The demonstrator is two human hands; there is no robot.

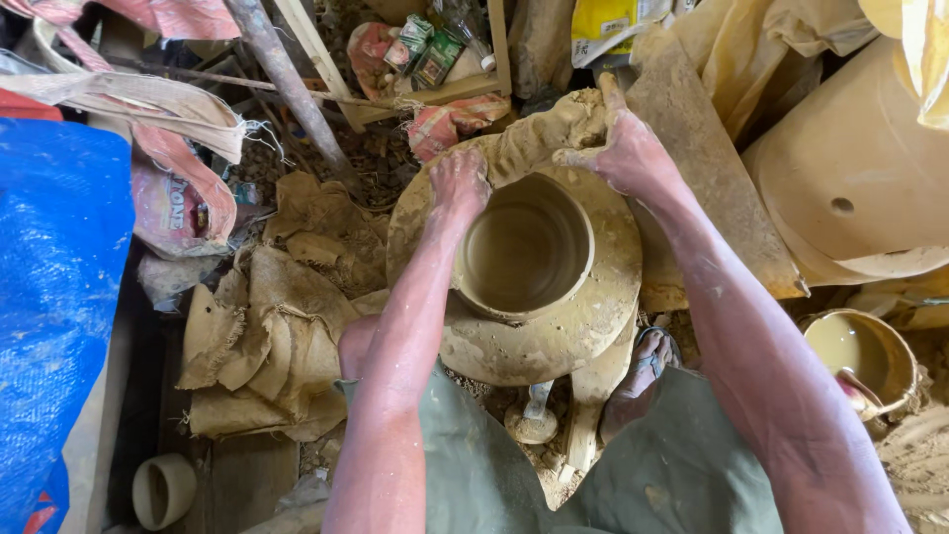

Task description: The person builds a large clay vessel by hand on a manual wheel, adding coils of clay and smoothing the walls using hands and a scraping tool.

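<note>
The clay pot [527,247] is sitting in the middle of the round potter's wheel [583,326], its mouth opening straight up toward the camera, so its long axis is running vertically through the wheel's centre. The left hand [458,188] is resting on the pot's rim at the far-left side, fingers curled over the wet edge in a light pinching grip on the clay wall rather than a clenched fist. The right hand [623,148] is lying beyond the pot at the wheel's far edge, flattened and half curled over a lump of wet clay [544,133], pressing on it rather than lifting it; how firmly it is closing I cannot tell. Both forearms are smeared with slip. To the right of the wheel a bucket of muddy water [865,356] is standing, and beyond it a large pale vessel [850,168] is lying on its side. To the left of the wheel crumpled sacking [267,336] is covering the floor, with a small pale cup [163,489] nearer the person. The person's sandalled foot [643,371] is tucked just under the wheel's near edge. Judging from this, the soft rim could buckle or go out of round if the left fingers are squeezing unevenly, and pressure from one side only could be pushing the wall off centre.
</note>
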